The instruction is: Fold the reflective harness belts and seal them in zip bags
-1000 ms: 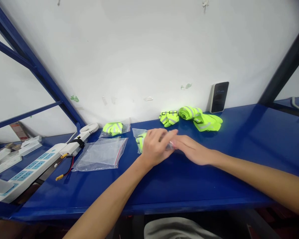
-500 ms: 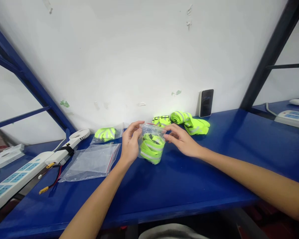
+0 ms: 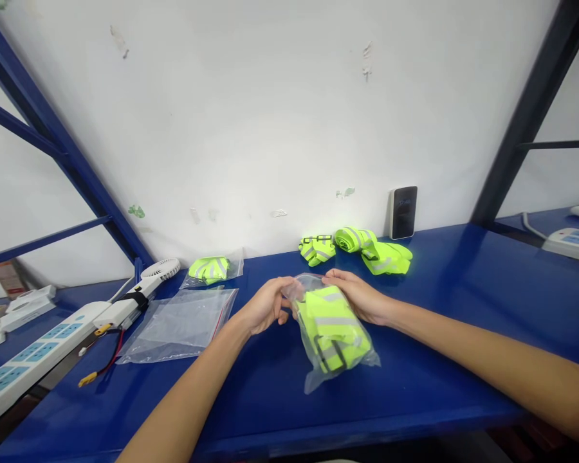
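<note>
A clear zip bag [image 3: 335,334] with a folded neon-yellow reflective vest inside lies tilted on the blue table [image 3: 439,360], its open mouth toward the wall. My left hand [image 3: 265,308] pinches the left side of the bag's mouth. My right hand [image 3: 357,296] grips the right side of the mouth, fingers curled over its edge. Both hands are closed on the bag.
A stack of empty zip bags [image 3: 181,325] lies to the left. A bagged vest [image 3: 211,269] and loose neon vests [image 3: 361,247] sit by the wall, beside a dark phone-like device [image 3: 404,212]. A power strip [image 3: 33,350], handheld fan [image 3: 147,283] and red-black cable [image 3: 103,360] lie far left.
The bag with the vest has come toward me and tipped from standing to lying with its bottom toward me. Both hands followed, staying on its mouth. The camera shifted a little.
</note>
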Demonstrator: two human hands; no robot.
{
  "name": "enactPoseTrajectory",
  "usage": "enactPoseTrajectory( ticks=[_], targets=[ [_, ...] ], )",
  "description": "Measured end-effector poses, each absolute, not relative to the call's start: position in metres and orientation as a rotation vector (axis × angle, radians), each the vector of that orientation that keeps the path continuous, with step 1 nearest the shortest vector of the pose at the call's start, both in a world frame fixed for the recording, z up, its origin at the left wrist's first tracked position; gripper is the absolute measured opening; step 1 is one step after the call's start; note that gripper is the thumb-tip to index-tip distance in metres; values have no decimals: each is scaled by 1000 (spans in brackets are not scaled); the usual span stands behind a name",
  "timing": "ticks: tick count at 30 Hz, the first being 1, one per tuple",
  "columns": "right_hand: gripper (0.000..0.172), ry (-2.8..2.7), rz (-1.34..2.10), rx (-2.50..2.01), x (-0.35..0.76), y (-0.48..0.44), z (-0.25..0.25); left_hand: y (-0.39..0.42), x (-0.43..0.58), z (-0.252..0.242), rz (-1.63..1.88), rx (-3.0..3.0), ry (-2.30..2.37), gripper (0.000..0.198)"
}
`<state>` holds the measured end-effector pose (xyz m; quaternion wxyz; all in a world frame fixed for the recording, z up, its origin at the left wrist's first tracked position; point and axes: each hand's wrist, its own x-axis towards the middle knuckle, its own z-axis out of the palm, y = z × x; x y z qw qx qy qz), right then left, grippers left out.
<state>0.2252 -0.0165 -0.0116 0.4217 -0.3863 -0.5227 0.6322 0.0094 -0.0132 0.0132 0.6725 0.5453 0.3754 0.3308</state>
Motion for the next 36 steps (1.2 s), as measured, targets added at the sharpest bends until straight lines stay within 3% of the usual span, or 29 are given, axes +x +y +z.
enactPoseTrajectory(
  ticks=[6,14,20,24,31,36],
  targets=[
    [34,-1823,1225,-1068,235,-13,-2,2,1,-4,676,1533,978,30],
    [27,-2107,985,-914,255,3,1,5,-8,-4,728,1960,1028,30],
    [19,-2184,1069,-880,268,8,7,7,-2,-8,783,1906,996,32],
    [42,-2206,1153,-1009,273,9,12,9,-1,-11,806,1963,1018,35],
    [34,-2087,1315,-1028,268,8,12,-3,11,-11,977,2104,1145,19],
    [29,-2137,1176,-1042,258,3,6,-12,24,-10,1009,2068,1089,25]
  ],
)
